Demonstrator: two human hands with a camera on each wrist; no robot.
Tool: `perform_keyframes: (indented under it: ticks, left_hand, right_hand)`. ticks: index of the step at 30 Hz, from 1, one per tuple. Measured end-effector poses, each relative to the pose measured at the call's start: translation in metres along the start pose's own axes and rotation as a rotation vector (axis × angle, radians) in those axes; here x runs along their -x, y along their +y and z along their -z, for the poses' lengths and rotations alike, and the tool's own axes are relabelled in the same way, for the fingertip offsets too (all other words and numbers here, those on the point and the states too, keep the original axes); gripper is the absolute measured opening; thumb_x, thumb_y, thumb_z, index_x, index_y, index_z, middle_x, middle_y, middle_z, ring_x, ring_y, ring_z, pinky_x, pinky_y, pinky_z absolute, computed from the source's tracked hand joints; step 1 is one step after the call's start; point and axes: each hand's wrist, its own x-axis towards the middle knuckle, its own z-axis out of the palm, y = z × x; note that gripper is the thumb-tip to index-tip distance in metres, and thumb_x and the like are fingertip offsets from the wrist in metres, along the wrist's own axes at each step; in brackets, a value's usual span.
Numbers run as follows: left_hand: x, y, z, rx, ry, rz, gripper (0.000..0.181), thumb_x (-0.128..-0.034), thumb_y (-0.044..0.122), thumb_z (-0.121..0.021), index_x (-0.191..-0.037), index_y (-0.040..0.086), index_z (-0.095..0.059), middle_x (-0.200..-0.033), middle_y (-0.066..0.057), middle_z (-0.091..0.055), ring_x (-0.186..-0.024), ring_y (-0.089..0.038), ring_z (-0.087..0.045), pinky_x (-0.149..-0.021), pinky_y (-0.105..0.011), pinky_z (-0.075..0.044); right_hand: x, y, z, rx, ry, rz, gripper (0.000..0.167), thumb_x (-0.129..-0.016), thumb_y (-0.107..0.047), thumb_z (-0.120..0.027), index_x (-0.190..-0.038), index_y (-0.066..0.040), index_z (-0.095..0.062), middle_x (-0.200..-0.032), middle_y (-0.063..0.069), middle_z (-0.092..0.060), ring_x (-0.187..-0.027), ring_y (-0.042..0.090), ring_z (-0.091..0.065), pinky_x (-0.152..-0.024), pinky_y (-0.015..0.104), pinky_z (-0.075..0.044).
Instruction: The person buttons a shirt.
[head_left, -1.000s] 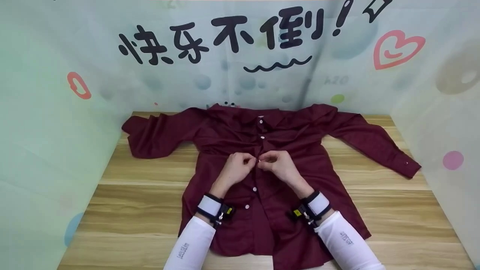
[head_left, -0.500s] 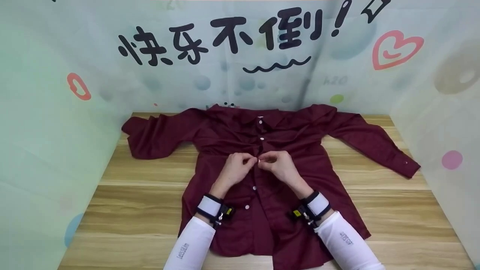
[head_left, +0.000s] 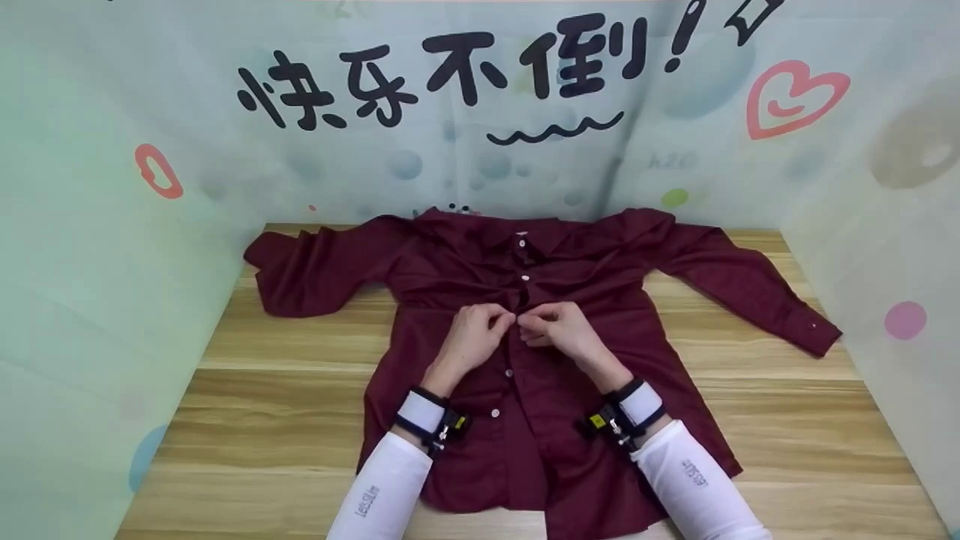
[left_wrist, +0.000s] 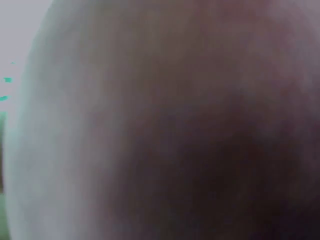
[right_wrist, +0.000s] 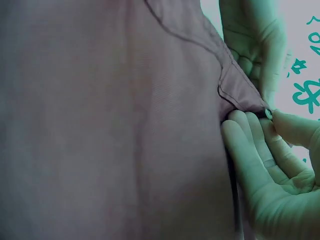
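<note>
shirt [head_left: 551,394] on tbl [head_left: 277,397] | bkdrp [head_left: 360,180] behind | lh [head_left: 478,330], rh [head_left: 561,330] part-hide placket [head_left: 516,356]

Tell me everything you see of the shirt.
The maroon long-sleeved shirt, of thin-looking, creased cloth with white buttons, lies front up on the wooden table, collar at the far end, sleeves spread, lower front unfastened. The left hand and right hand pinch its front at a button.
</note>
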Motion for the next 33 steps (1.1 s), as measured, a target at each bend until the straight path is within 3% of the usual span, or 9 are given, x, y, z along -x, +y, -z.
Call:
perform_keyframes:
  ticks: [5,9,15,18,22,25,30,33]
  left_hand:
    - [0.001,0.001,0.000,0.014,-0.010,0.003,0.019,-0.0944,0.021,-0.061,-0.091,0.009,-0.075,-0.082,0.002,-0.069,-0.076,-0.012,-0.062,-0.069,-0.029,-0.048]
    - [0.000,0.001,0.001,0.114,-0.034,0.059,0.018,-0.0945,0.020,-0.061,-0.088,0.009,-0.074,-0.073,0.003,-0.065,-0.069,-0.010,-0.059,-0.067,-0.026,-0.046]
    - [0.000,-0.001,0.001,0.259,-0.061,0.151,0.020,-0.0950,0.019,-0.060,-0.089,0.006,-0.073,-0.072,-0.006,-0.067,-0.067,-0.015,-0.063,-0.063,-0.025,-0.047]
    - [0.000,-0.002,0.001,0.234,-0.067,0.151,0.021,-0.0949,0.020,-0.060,-0.088,0.006,-0.073,-0.071,-0.005,-0.066,-0.067,-0.016,-0.062,-0.063,-0.026,-0.047]
    - [0.001,-0.002,0.001,0.127,-0.081,0.106,0.021,-0.0953,0.020,-0.058,-0.092,0.007,-0.074,-0.079,-0.001,-0.067,-0.074,-0.014,-0.059,-0.069,-0.028,-0.047]
    - [0.001,-0.002,0.002,0.049,-0.107,0.081,0.020,-0.0952,0.019,-0.057,-0.096,0.007,-0.073,-0.090,-0.002,-0.069,-0.083,-0.015,-0.061,-0.075,-0.031,-0.048]
    - [0.005,0.002,0.010,-0.108,-0.191,0.060,0.021,-0.0948,0.022,-0.058,-0.103,0.009,-0.072,-0.096,-0.004,-0.070,-0.088,-0.021,-0.063,-0.079,-0.036,-0.048]
    - [0.010,0.007,0.017,-0.197,-0.235,0.039,0.021,-0.0945,0.025,-0.059,-0.103,0.010,-0.072,-0.097,-0.003,-0.070,-0.092,-0.024,-0.064,-0.082,-0.038,-0.047]
  right_hand:
    - [-0.001,0.004,0.000,-0.003,-0.007,0.011,0.019,-0.088,-0.007,-0.069,-0.096,0.009,-0.068,-0.085,0.014,-0.068,-0.072,0.021,-0.067,-0.069,0.035,-0.056]
    - [-0.001,0.004,0.001,-0.024,-0.024,0.020,0.017,-0.089,-0.007,-0.067,-0.096,0.009,-0.067,-0.083,0.013,-0.067,-0.073,0.021,-0.066,-0.070,0.035,-0.056]
    - [-0.001,0.005,0.003,-0.079,-0.045,0.026,0.015,-0.090,-0.008,-0.066,-0.095,0.006,-0.068,-0.083,0.011,-0.067,-0.075,0.021,-0.067,-0.071,0.034,-0.055]
    - [0.000,0.004,0.002,-0.051,-0.034,0.024,0.017,-0.089,-0.011,-0.069,-0.095,0.005,-0.070,-0.083,0.013,-0.068,-0.074,0.022,-0.067,-0.070,0.035,-0.056]
    - [0.000,0.002,0.000,0.033,-0.027,0.017,0.020,-0.086,-0.014,-0.073,-0.094,0.004,-0.072,-0.083,0.017,-0.069,-0.073,0.025,-0.068,-0.069,0.036,-0.056]
    - [0.000,0.001,0.002,0.154,-0.049,0.053,0.021,-0.087,-0.015,-0.072,-0.094,0.004,-0.073,-0.083,0.016,-0.069,-0.074,0.025,-0.068,-0.068,0.034,-0.056]
    - [0.004,-0.004,0.013,0.594,-0.097,0.230,0.023,-0.090,-0.023,-0.069,-0.102,-0.004,-0.074,-0.095,0.005,-0.071,-0.081,0.016,-0.064,-0.072,0.030,-0.051]
    - [0.011,-0.007,0.022,0.814,-0.198,0.297,0.035,-0.090,-0.028,-0.068,-0.118,-0.007,-0.068,-0.113,0.006,-0.067,-0.098,0.018,-0.061,-0.083,0.036,-0.048]
